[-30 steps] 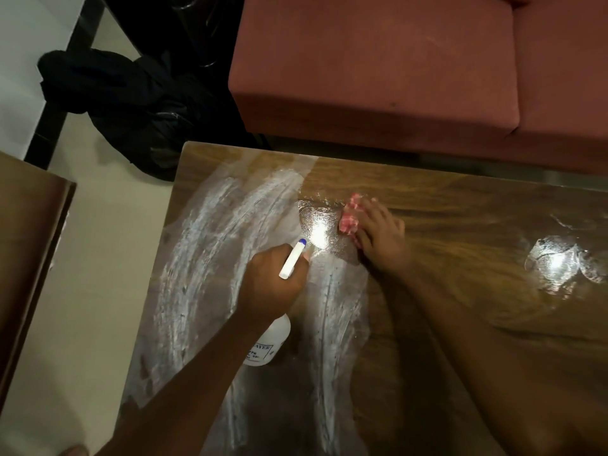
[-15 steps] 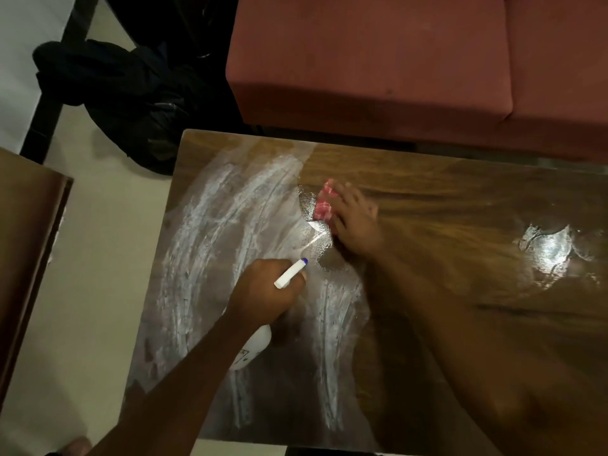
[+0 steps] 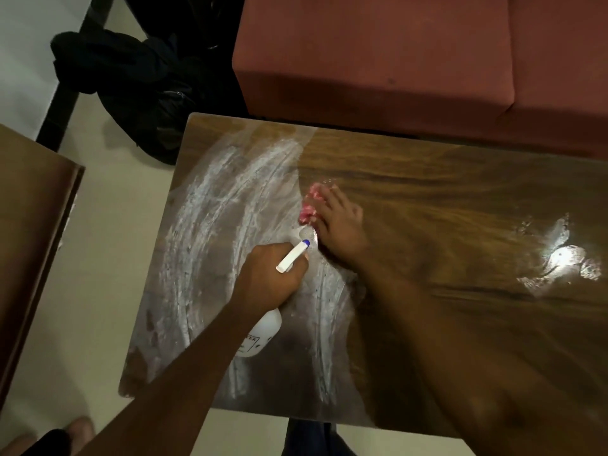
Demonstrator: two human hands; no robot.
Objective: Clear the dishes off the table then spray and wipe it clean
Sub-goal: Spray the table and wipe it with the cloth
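Observation:
My left hand [image 3: 268, 278] grips a white spray bottle [image 3: 263, 334] by its neck, and the blue-tipped nozzle [image 3: 292, 256] points up and right over the brown wooden table [image 3: 460, 199]. My right hand [image 3: 340, 225] lies flat with straight fingers on a crumpled pink cloth [image 3: 309, 205], pressing it to the tabletop just beyond the nozzle. White soapy streaks [image 3: 214, 225] cover the left part of the table. No dishes are in view on it.
A red sofa [image 3: 411, 60] runs along the table's far side. A black bag [image 3: 131, 83] lies on the pale floor at the far left. A brown piece of furniture [image 3: 29, 241] stands at the left. A bright wet glare [image 3: 566, 258] shows on the right of the tabletop.
My right hand slid the pink cloth to the left and farther away across the table. My left hand kept the bottle near the same spot.

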